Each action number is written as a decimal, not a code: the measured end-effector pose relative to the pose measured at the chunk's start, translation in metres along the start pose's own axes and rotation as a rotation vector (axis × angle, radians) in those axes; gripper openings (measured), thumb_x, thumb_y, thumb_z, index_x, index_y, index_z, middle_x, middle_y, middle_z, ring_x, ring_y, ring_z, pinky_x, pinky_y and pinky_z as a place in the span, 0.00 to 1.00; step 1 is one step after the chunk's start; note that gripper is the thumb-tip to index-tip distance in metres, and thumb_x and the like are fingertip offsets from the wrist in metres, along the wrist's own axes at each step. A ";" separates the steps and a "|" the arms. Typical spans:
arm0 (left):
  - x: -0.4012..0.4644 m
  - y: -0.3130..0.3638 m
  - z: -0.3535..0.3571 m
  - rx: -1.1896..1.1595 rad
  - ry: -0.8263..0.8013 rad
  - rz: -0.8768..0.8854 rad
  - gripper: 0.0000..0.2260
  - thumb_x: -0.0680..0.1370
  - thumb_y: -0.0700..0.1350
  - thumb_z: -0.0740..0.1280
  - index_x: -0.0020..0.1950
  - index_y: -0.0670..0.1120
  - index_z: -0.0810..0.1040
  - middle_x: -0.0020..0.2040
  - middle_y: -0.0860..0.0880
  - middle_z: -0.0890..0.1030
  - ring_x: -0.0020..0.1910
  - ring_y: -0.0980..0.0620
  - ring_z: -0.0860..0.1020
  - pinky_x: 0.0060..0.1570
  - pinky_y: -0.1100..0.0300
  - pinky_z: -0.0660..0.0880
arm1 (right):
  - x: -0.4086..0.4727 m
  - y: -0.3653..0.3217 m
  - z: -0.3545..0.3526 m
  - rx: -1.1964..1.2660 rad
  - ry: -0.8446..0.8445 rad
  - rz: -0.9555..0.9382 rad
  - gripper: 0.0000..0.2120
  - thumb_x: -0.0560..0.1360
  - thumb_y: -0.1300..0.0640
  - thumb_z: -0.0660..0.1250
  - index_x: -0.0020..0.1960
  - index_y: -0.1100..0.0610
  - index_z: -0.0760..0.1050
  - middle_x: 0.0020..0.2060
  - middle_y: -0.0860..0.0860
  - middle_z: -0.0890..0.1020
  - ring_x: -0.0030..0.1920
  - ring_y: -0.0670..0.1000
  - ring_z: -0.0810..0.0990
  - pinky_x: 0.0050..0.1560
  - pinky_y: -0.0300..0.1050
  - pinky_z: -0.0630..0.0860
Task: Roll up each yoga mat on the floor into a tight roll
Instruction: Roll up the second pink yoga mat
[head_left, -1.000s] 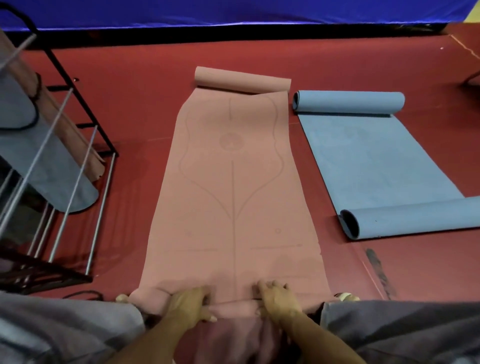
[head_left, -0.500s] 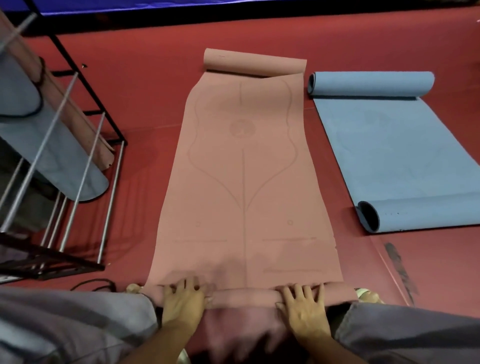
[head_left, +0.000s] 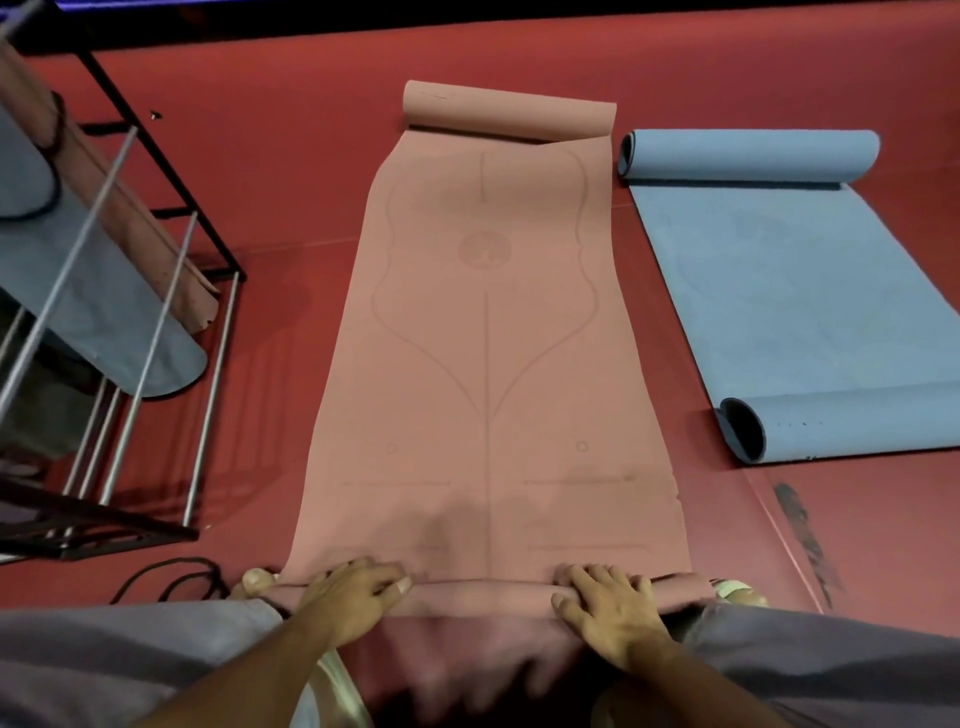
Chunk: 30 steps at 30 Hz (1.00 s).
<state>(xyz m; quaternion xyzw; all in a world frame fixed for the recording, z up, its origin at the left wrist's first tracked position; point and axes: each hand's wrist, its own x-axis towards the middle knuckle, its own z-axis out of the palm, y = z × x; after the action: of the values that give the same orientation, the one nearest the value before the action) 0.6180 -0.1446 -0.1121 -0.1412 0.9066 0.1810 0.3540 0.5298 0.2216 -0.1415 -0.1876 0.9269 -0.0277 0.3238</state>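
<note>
Currently both hands, left hand (head_left: 358, 597) and right hand (head_left: 613, 608), press down with fingers spread on the started roll (head_left: 483, 597), axis crosswise between them; pink mat (head_left: 488, 364) lies flat ahead of the fingertips.

Your view is dim and warm, with even light from overhead and no hard glare. Just behind your fingers (head_left: 363, 577), toward your body, the picture smears into motion blur. Ahead of your fingertips, a soft grey shadow lies on the pink mat (head_left: 488, 364), which is otherwise sharp. Far out from them, wide-angle distortion bends the rack (head_left: 156, 291) and the blue mat (head_left: 789, 301).
</note>
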 end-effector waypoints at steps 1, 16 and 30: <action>0.004 -0.001 -0.001 -0.056 -0.011 -0.001 0.12 0.79 0.72 0.56 0.57 0.72 0.76 0.57 0.62 0.79 0.64 0.55 0.76 0.67 0.52 0.68 | 0.000 0.001 -0.004 0.025 -0.011 -0.006 0.25 0.79 0.30 0.48 0.69 0.40 0.66 0.65 0.42 0.74 0.69 0.49 0.69 0.65 0.57 0.62; 0.020 0.010 0.022 -0.090 0.235 -0.140 0.22 0.72 0.70 0.68 0.49 0.53 0.71 0.49 0.58 0.73 0.52 0.55 0.76 0.57 0.55 0.71 | 0.011 -0.011 -0.007 0.068 0.009 0.148 0.24 0.80 0.29 0.52 0.66 0.43 0.68 0.63 0.50 0.77 0.67 0.57 0.74 0.66 0.58 0.64; 0.010 -0.018 0.024 0.326 0.284 0.233 0.26 0.54 0.77 0.71 0.40 0.61 0.86 0.44 0.59 0.78 0.42 0.54 0.80 0.42 0.55 0.79 | 0.016 -0.008 -0.001 0.065 0.077 0.107 0.23 0.79 0.28 0.52 0.62 0.43 0.69 0.63 0.41 0.74 0.64 0.53 0.70 0.61 0.57 0.66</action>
<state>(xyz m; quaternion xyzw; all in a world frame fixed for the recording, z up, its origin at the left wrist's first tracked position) 0.6321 -0.1517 -0.1398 -0.0007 0.9747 0.0503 0.2178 0.5207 0.2081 -0.1486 -0.1260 0.9461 -0.0476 0.2947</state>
